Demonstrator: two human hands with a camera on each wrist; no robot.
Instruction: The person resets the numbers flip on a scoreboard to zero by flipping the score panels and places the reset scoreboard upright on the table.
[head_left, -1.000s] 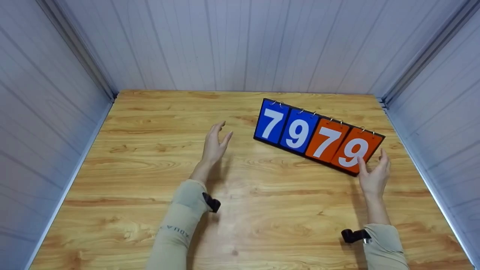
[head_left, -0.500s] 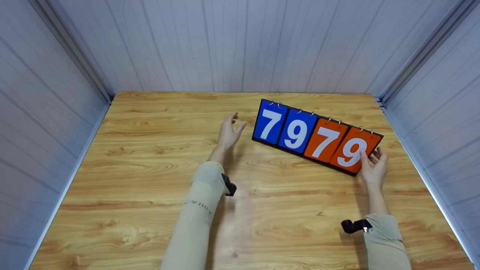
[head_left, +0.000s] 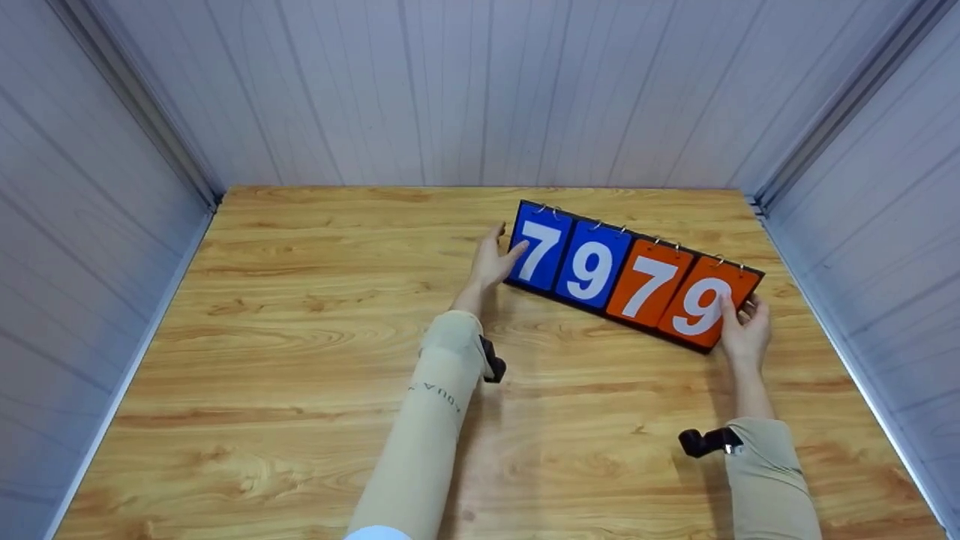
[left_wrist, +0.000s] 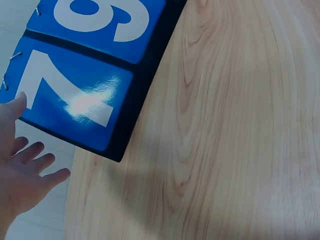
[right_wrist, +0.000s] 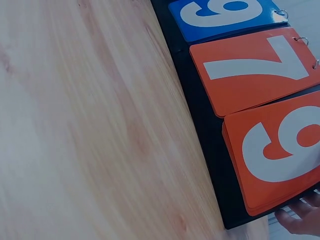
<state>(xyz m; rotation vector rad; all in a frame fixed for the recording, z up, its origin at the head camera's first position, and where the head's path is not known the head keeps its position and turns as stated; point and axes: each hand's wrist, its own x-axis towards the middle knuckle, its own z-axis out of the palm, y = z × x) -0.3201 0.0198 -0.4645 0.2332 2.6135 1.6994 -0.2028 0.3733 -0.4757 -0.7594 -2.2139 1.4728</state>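
A flip scoreboard [head_left: 637,274] stands at a slant on the wooden table, its right end nearer. Its two blue cards and two orange cards read 7, 9, 7, 9 in white. At the left end is my left hand [head_left: 491,262], its thumb in front of the blue 7 card [left_wrist: 75,95]; the left wrist view shows the fingers spread apart beyond the edge. My right hand [head_left: 746,334] holds the opposite end, thumb over the orange 9 card [right_wrist: 285,150] and fingers passing behind the black edge, where they are partly hidden.
Metal rings [head_left: 657,241] along the top carry the cards. The wooden tabletop [head_left: 315,322] has pale panelled walls behind it and on both sides. Small black devices [head_left: 491,360] are strapped at both sleeve cuffs.
My left hand has moved right and away from me to the scoreboard's left end. The right hand has drawn in around the right end. The scoreboard has barely shifted.
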